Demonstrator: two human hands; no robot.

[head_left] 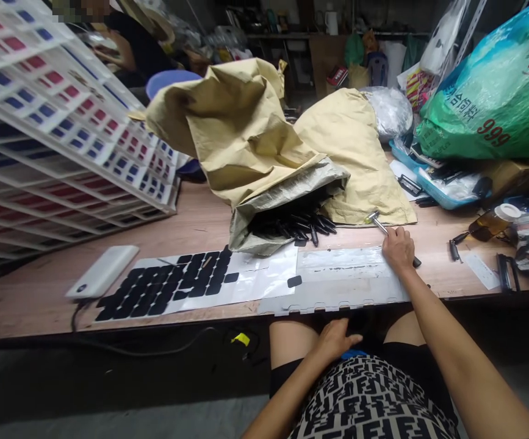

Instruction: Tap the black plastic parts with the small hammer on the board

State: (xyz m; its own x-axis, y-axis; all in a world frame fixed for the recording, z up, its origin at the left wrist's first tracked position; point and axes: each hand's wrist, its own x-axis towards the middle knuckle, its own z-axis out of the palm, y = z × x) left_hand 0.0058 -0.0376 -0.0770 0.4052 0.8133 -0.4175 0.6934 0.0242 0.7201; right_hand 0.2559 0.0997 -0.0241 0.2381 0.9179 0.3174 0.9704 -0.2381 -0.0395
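My right hand [398,249] rests on the wooden table [200,222], closed around a small hammer [377,221] with a metal head and a dark handle end showing at the wrist side. It lies on a clear plastic sheet [337,262]. My left hand [336,339] sits below the table edge on my thigh, fingers curled loosely, touching something blue I cannot make out. A sheet of black square pads [168,291] lies to the left. An open tan sack [264,164] spills several black stick-like parts [301,227].
Stacked white trays with red and blue pieces [53,140] fill the left. A white power bank [102,271] with a cable lies near them. Green and blue bags [493,91], a blue tray [438,186], sunglasses [486,227] and clips crowd the right. Another person sits at the back left.
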